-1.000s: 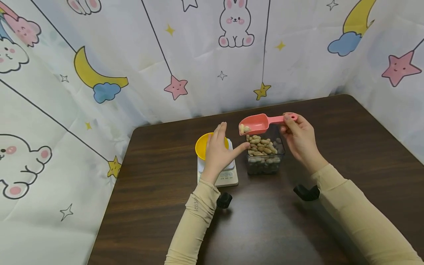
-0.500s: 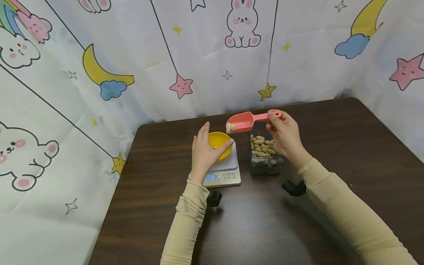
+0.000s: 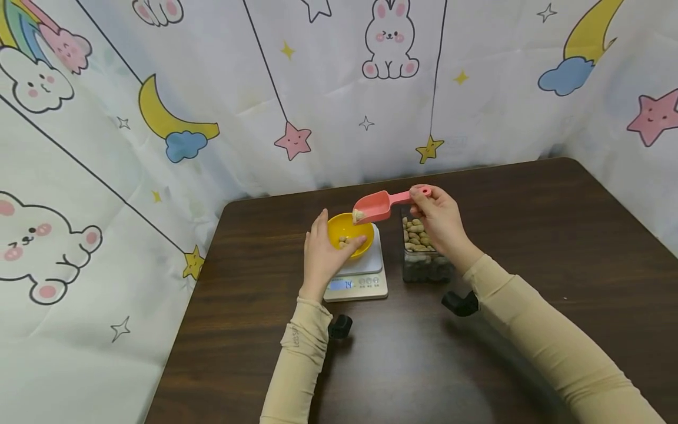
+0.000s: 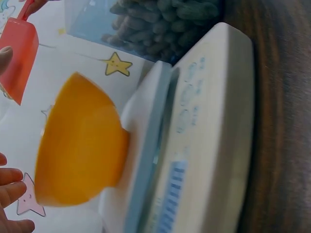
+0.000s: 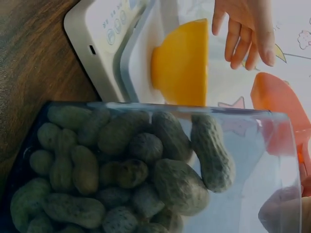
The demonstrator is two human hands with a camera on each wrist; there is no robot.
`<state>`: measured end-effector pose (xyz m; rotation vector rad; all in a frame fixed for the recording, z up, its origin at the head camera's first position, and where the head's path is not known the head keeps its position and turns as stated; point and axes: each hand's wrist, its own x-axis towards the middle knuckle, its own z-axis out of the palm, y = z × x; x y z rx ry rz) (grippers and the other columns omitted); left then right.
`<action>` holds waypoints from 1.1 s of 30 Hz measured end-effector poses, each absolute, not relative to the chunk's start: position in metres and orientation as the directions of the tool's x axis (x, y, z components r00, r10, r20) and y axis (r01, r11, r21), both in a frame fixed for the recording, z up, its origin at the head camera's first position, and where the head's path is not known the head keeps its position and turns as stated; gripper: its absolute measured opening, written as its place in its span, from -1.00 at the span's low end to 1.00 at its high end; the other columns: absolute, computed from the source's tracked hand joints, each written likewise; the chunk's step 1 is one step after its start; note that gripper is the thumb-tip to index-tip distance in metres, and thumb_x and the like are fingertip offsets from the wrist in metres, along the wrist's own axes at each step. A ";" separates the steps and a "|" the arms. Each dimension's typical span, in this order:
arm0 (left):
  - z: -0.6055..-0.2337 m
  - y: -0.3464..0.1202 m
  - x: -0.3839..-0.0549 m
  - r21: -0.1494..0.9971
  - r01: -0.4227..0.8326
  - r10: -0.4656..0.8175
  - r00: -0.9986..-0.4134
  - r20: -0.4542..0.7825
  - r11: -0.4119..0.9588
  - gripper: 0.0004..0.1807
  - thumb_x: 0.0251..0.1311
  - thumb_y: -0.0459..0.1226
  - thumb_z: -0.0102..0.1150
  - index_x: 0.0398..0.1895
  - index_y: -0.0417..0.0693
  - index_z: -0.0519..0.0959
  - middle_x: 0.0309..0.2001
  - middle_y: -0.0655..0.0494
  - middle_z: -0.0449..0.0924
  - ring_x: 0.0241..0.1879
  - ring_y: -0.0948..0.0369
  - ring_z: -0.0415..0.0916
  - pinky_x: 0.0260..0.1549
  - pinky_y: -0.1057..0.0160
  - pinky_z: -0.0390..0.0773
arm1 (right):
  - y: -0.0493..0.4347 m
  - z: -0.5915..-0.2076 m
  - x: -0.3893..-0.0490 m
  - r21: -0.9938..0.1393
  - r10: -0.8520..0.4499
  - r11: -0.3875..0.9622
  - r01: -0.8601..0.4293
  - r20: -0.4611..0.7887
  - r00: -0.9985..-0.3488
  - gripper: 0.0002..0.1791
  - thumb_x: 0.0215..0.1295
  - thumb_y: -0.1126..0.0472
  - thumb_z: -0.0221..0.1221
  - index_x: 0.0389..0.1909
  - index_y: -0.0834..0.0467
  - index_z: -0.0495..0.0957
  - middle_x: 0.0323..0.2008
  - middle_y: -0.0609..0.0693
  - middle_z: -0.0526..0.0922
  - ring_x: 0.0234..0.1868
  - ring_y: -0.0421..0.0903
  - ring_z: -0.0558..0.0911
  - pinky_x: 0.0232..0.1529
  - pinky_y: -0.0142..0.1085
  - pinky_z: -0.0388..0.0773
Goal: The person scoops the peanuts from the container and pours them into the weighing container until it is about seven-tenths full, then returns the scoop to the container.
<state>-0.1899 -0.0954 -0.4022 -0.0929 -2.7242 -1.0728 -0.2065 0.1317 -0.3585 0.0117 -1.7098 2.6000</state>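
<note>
My right hand (image 3: 444,222) pinches the handle of a pink scoop (image 3: 375,206), which holds a few peanuts (image 3: 358,216) near its lip. The scoop is above the right rim of a yellow bowl (image 3: 339,226). A few peanuts (image 3: 343,241) lie in that bowl, which stands on a kitchen scale (image 3: 373,287) with a lit display. My left hand (image 3: 322,257) is spread beside the bowl, fingers extended; in the left wrist view its fingertips (image 4: 17,175) appear apart from the bowl's wall. The right wrist view shows the scoop partly behind clear plastic.
Right of the scale stands a clear plastic container (image 3: 426,272) full of unshelled peanuts (image 3: 416,234), partly covered by my right hand. Everything rests on a dark wooden table (image 3: 254,271). A printed cloth (image 3: 233,65) hangs behind the table's far edge.
The scoop has moved left from above the peanut container to over the bowl. My left hand has shifted left in the view, uncovering the bowl's inside and the scale's display.
</note>
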 end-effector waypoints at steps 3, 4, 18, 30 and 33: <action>-0.410 -0.097 -0.189 0.662 0.121 -0.023 -0.978 0.205 0.739 0.13 -0.12 0.33 0.18 0.43 -0.09 0.04 0.42 -0.02 0.12 0.38 -0.02 0.13 0.40 -0.15 -0.03 | 0.130 -0.361 -0.207 -0.936 0.022 -0.350 -0.026 0.019 -1.000 -0.81 0.27 0.15 0.13 -0.16 0.12 0.42 -0.45 -0.18 0.49 -0.50 -0.32 0.46 -0.38 -0.57 0.48; -0.413 -0.097 -0.188 0.663 0.113 -0.027 -0.980 0.197 0.740 0.14 -0.13 0.33 0.19 0.43 -0.09 0.04 0.42 -0.03 0.12 0.39 -0.02 0.12 0.40 -0.15 -0.03 | 0.130 -0.362 -0.207 -0.942 0.022 -0.335 -0.026 0.020 -1.000 -0.81 0.27 0.15 0.13 -0.16 0.11 0.42 -0.44 -0.18 0.49 -0.50 -0.33 0.46 -0.38 -0.57 0.48; -0.432 -0.101 -0.185 0.672 0.040 -0.065 -0.989 0.130 0.739 0.20 -0.19 0.31 0.25 0.44 -0.12 -0.01 0.40 -0.11 0.14 0.35 -0.07 0.16 0.37 -0.18 0.01 | 0.125 -0.364 -0.208 -0.992 0.043 -0.123 -0.040 0.035 -0.998 -0.74 0.25 0.05 0.15 -0.13 0.08 0.43 -0.39 -0.18 0.54 -0.45 -0.29 0.47 -0.29 -0.53 0.52; -0.433 -0.101 -0.189 0.648 0.080 -0.034 -0.986 0.163 0.758 0.10 -0.18 0.30 0.27 0.39 -0.03 0.12 0.36 -0.03 0.20 0.31 -0.01 0.20 0.35 -0.22 0.02 | 0.124 -0.366 -0.209 -0.997 0.043 0.036 -0.066 0.067 -0.997 -0.53 0.26 0.02 0.14 0.06 0.24 0.38 -0.27 -0.25 0.57 -0.37 -0.30 0.52 -0.21 -0.48 0.57; -0.433 -0.102 -0.189 0.648 0.076 -0.035 -0.987 0.157 0.758 0.10 -0.19 0.30 0.28 0.39 -0.03 0.12 0.36 -0.03 0.20 0.31 -0.01 0.20 0.35 -0.23 0.02 | 0.124 -0.368 -0.210 -0.997 0.044 0.046 -0.067 0.069 -0.997 -0.57 0.27 0.01 0.14 0.03 0.19 0.40 -0.27 -0.25 0.57 -0.36 -0.30 0.52 -0.20 -0.45 0.57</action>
